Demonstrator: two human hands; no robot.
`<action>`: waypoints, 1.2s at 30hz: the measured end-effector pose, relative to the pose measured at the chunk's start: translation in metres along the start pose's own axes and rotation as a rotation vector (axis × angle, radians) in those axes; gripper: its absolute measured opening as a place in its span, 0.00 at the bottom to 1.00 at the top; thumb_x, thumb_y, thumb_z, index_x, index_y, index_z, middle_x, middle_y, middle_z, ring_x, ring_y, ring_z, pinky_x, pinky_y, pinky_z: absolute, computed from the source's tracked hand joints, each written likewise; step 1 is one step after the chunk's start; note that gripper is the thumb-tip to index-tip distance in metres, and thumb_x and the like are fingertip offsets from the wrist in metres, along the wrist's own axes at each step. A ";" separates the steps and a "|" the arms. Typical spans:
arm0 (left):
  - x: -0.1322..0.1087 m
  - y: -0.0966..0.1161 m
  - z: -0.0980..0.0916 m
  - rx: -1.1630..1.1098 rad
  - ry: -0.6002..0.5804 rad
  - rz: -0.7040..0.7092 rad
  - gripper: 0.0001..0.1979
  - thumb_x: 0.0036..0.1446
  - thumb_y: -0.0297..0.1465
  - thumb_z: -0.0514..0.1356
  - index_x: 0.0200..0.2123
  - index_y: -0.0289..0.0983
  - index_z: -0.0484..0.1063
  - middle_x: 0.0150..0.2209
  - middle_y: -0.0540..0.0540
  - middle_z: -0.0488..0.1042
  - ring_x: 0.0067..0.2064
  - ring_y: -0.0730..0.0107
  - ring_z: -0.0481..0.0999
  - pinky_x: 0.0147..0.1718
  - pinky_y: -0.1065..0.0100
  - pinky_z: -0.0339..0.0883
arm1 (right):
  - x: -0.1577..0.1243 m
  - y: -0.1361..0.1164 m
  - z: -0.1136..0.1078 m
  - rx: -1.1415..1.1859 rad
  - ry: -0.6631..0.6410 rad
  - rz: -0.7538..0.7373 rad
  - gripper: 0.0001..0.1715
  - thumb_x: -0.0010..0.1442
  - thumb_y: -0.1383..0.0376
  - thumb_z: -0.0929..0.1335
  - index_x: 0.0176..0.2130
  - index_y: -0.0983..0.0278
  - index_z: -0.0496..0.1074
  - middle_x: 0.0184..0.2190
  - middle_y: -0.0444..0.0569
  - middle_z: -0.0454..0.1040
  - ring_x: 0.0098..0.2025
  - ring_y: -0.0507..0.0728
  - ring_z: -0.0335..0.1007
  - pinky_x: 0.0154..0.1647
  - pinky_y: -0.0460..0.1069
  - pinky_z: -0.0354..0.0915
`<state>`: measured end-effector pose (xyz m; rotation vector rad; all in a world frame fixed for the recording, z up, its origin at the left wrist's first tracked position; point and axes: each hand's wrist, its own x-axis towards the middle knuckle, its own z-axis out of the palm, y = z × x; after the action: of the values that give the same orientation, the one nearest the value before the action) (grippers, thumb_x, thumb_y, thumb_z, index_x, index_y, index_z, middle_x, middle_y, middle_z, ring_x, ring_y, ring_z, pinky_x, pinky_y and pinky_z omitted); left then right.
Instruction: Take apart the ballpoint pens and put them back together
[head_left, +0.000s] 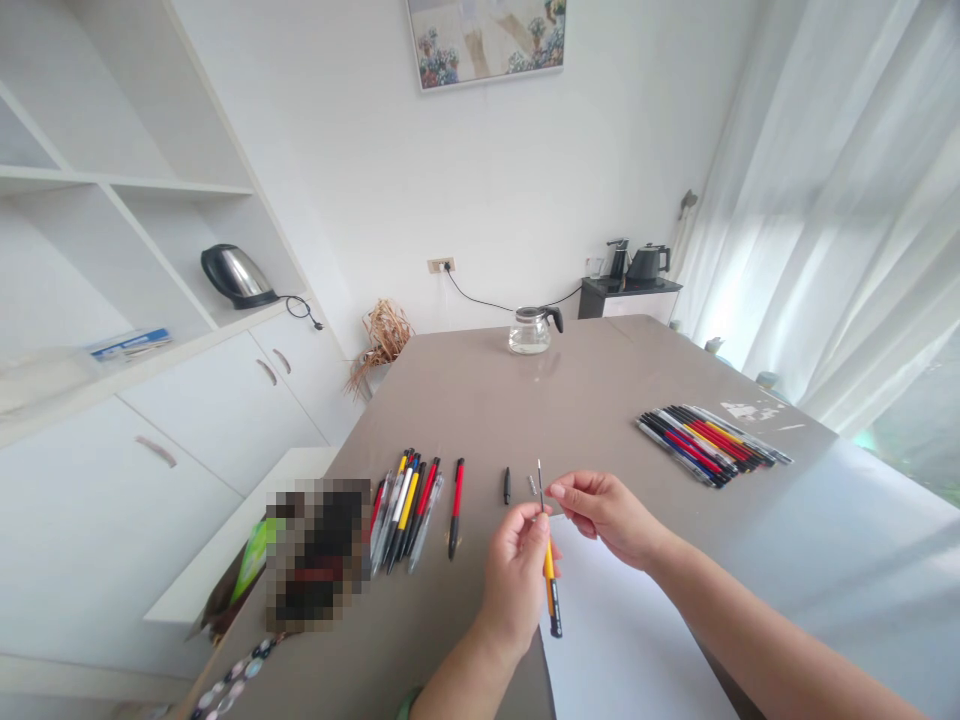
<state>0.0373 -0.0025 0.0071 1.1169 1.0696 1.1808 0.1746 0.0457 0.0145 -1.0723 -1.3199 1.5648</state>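
My left hand (517,575) is closed around a yellow pen barrel (550,575), tilted with its black end toward me. A thin dark refill (541,485) sticks up out of the barrel's far end. The fingers of my right hand (600,510) are pinched together at the refill, just above the left fingertips. Beyond my hands a small metal spring (532,485) lies on the table, with a black pen tip section (507,486) left of it. A white paper sheet (622,630) lies below my hands.
Left on the table (450,400) are a red and black pen (456,510) and a group of pens (405,510). More pens (709,445) lie in a row at the right. A glass pot (530,332) stands at the far edge; a beaded strap (236,680) lies near left.
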 end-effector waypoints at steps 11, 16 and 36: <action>-0.001 0.001 0.005 0.044 -0.118 -0.059 0.15 0.53 0.41 0.51 0.35 0.34 0.66 0.20 0.51 0.65 0.21 0.75 0.64 0.21 0.74 0.58 | -0.011 -0.001 -0.003 0.041 -0.009 0.045 0.16 0.45 0.55 0.68 0.23 0.67 0.67 0.16 0.39 0.58 0.17 0.44 0.46 0.17 0.43 0.43; 0.001 -0.001 0.006 0.028 -0.132 -0.089 0.16 0.53 0.41 0.51 0.36 0.34 0.66 0.19 0.52 0.65 0.20 0.75 0.64 0.21 0.73 0.58 | -0.012 0.000 0.000 0.048 0.033 0.013 0.14 0.47 0.58 0.67 0.22 0.66 0.64 0.16 0.40 0.59 0.18 0.45 0.47 0.18 0.43 0.44; 0.001 -0.011 0.004 0.056 -0.189 -0.160 0.17 0.51 0.42 0.53 0.37 0.34 0.65 0.19 0.52 0.64 0.19 0.76 0.63 0.21 0.72 0.60 | 0.071 0.019 -0.028 -0.869 0.326 0.163 0.08 0.42 0.67 0.64 0.15 0.66 0.65 0.13 0.43 0.62 0.19 0.48 0.55 0.19 0.44 0.47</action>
<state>0.0427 -0.0024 -0.0031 1.1399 1.0304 0.9062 0.1776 0.1185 -0.0141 -1.9004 -1.7420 0.8270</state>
